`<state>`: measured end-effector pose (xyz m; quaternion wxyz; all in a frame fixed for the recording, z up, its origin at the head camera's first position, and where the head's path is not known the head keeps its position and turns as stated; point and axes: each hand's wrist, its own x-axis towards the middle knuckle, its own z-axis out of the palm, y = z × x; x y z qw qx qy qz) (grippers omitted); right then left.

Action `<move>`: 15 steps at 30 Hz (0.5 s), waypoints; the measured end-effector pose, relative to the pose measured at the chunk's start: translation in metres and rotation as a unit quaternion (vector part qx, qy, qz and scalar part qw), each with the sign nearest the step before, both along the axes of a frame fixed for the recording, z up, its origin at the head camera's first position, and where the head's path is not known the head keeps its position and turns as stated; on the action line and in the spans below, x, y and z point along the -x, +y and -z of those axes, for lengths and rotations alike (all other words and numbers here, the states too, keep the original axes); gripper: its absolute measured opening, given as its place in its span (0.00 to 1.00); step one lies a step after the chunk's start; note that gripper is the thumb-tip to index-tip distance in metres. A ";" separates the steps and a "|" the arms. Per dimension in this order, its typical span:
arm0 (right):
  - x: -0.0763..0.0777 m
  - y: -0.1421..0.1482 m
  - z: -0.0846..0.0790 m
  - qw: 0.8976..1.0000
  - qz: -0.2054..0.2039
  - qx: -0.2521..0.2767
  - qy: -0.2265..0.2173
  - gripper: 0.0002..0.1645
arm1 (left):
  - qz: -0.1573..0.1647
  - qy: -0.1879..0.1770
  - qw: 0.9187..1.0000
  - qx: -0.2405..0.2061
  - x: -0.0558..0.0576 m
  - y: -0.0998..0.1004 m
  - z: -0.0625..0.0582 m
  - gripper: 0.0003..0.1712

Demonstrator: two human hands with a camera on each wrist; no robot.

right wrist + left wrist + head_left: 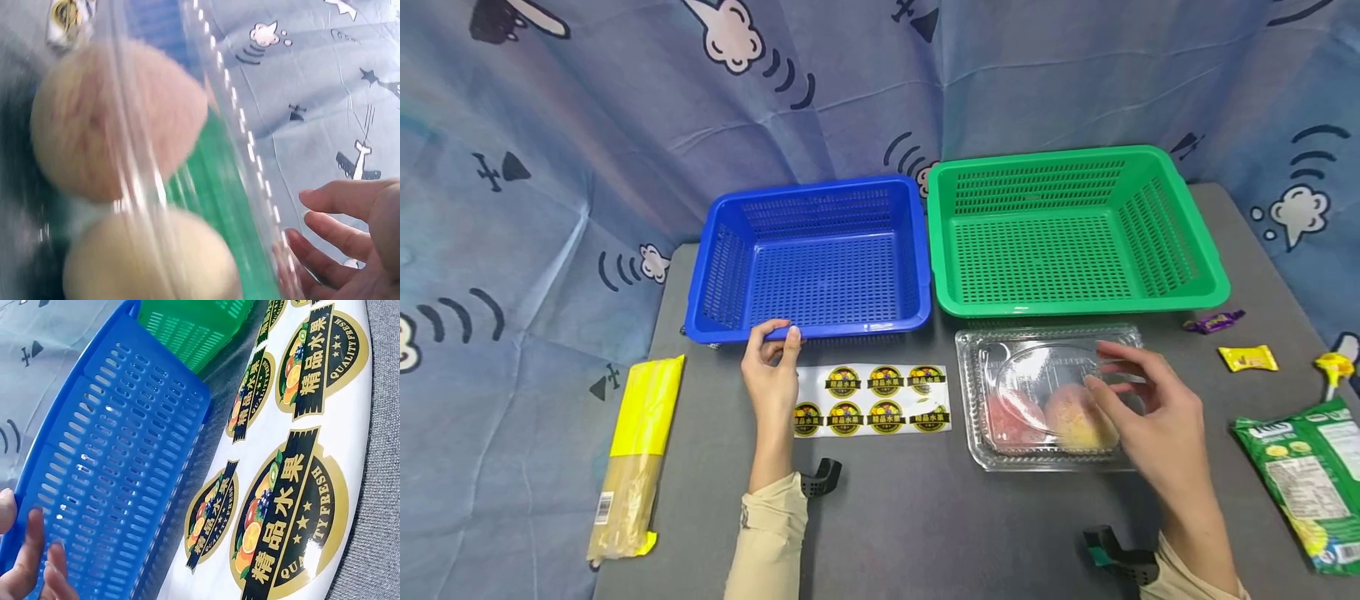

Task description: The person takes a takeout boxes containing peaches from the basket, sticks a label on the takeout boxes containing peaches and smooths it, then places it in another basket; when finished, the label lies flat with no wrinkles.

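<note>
Holding two round fruits [1078,418], the clear box [973,408] near the green basket [1075,308] looks packed (closed, I judge), with labelling from the sticker sheet [864,398] seemingly still undone, as the left hand [772,375] pinches the blue basket [842,331] and the right hand [1159,417], loosely spread, reaches over the box.

I read "精品水果" and "QUALITY FRESH" on round stickers [290,519] | their white sheet [810,380]: just in front of my blue basket [850,328] | barcode [603,507]: yellow packet [638,454], left and nearer me than the basket | green bag [1303,483], far right of it: print too small
</note>
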<state>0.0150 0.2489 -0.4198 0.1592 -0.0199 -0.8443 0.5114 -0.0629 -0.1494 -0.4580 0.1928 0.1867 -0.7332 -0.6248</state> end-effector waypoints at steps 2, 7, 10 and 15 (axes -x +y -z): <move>0.004 -0.007 0.000 1.000 -0.013 0.007 0.004 0.32 | 0.003 -0.008 1.000 -0.003 0.000 -0.001 -0.001 0.13; 0.013 -0.028 -0.001 0.997 -0.051 0.048 0.011 0.31 | 0.011 -0.020 1.000 -0.012 0.000 -0.003 -0.001 0.14; 0.016 -0.038 -0.001 0.995 -0.074 0.062 0.009 0.31 | 0.020 -0.019 0.999 -0.035 0.000 -0.006 -0.002 0.13; 0.019 -0.051 0.000 0.992 -0.104 0.066 -0.001 0.30 | 0.044 -0.026 0.996 -0.075 -0.003 -0.011 -0.002 0.15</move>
